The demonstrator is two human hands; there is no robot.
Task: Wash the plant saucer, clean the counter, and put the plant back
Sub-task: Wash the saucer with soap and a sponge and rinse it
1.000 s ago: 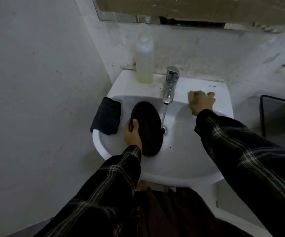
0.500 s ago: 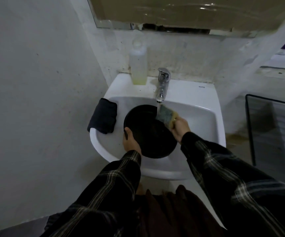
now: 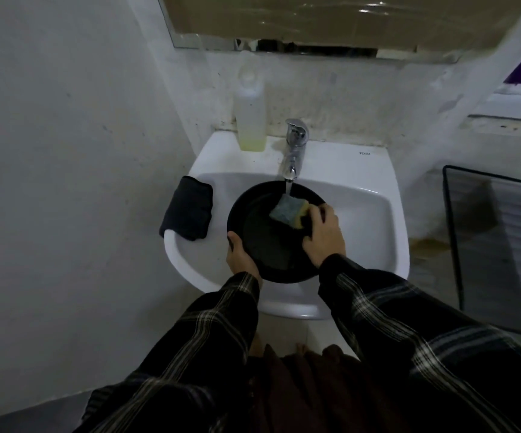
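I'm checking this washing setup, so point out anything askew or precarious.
One thing: the folded dark cloth lies on the sink's left rim and overhangs its outer edge, so a bump might drop it. The bottle stands upright beside the faucet; nothing looks spilled.

You cannot see the fingers of your left hand (image 3: pixel 242 257): they pass under the black saucer (image 3: pixel 265 245), leaving only the thumb on its rim. Your right hand (image 3: pixel 324 234) covers the sponge's (image 3: pixel 288 211) near end and part of the saucer's right rim. The saucer hides the sink's (image 3: pixel 362 170) drain. The picture's right edge cuts off the wire rack (image 3: pixel 500 245).
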